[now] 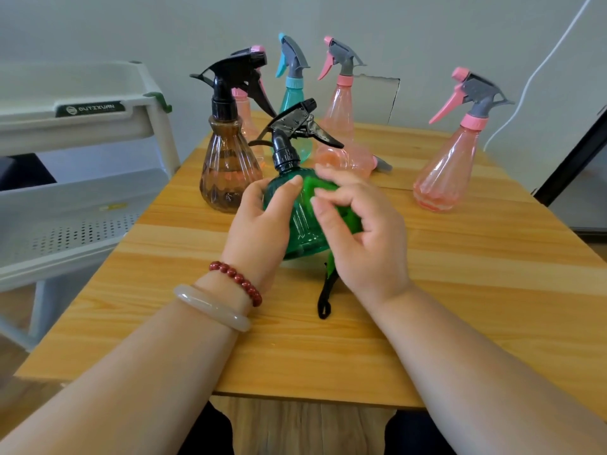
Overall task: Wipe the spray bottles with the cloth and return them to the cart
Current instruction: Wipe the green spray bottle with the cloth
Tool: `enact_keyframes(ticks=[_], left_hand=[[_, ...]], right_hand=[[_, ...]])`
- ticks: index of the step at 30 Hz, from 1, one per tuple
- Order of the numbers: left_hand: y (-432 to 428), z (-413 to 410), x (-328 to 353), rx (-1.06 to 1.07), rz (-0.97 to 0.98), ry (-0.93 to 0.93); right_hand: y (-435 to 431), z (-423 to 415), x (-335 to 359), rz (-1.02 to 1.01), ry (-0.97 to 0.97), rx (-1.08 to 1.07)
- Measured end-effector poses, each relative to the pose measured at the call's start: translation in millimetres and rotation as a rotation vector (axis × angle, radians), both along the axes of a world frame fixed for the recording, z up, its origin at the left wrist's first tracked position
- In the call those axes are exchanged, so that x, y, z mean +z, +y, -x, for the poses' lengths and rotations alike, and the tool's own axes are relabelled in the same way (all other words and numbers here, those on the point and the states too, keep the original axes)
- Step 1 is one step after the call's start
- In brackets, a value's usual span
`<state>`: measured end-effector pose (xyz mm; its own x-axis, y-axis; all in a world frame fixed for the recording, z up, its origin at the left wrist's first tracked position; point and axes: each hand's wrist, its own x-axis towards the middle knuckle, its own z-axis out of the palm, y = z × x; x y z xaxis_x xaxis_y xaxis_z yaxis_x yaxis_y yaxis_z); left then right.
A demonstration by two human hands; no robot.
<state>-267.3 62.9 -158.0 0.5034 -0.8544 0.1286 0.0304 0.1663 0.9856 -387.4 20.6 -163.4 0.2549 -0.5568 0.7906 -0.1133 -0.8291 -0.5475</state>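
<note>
A green spray bottle (303,224) with a black trigger head stands in the middle of the wooden table (460,290). My left hand (259,224) grips its left side, thumb on the shoulder. My right hand (361,238) holds a green cloth (348,219) against the bottle's right side with curled fingers. The cloth's black loop (325,300) hangs down onto the table below that hand. Most of the cloth is hidden by the hand.
Behind stand a brown bottle (226,172), a teal bottle (294,90) and pink bottles (341,103) (450,165); one pink bottle (348,159) lies on its side. A white cart (82,126) with perforated shelves stands left of the table. A white cable runs down the wall at right.
</note>
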Motion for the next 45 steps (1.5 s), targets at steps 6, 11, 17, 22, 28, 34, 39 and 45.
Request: enact_keyframes(ticks=[6, 11, 17, 22, 28, 34, 39, 45], left_hand=[[2.6, -2.6, 6.6, -0.029, 0.002, 0.172], [1.4, -3.7, 2.8, 0.020, -0.006, 0.010], [4.0, -2.4, 5.2, -0.033, 0.028, 0.125], [3.1, -1.8, 8.6, -0.003, 0.045, 0.087], [2.4, -3.9, 5.0, -0.074, 0.051, 0.014], [0.1, 3.7, 1.5, -0.103, 0.061, 0.018], [3.9, 2.5, 4.0, -0.078, 0.046, 0.171], [2.0, 3.5, 4.0, -0.087, 0.058, 0.155]], right_hand=[[-8.7, -4.0, 1.3, -0.346, -0.084, -0.087], [3.0, 0.0, -0.7, 0.040, 0.121, 0.024], [-6.8, -6.0, 1.2, -0.542, -0.155, 0.083], [-14.5, -4.6, 0.1, -0.839, -0.317, 0.356], [-7.8, -7.6, -2.4, -0.566, -0.217, 0.036], [-2.0, -5.8, 1.8, -0.288, -0.066, -0.045], [-1.6, -6.0, -1.4, 0.113, 0.050, -0.065], [-1.7, -5.9, 1.8, -0.177, -0.102, -0.056]])
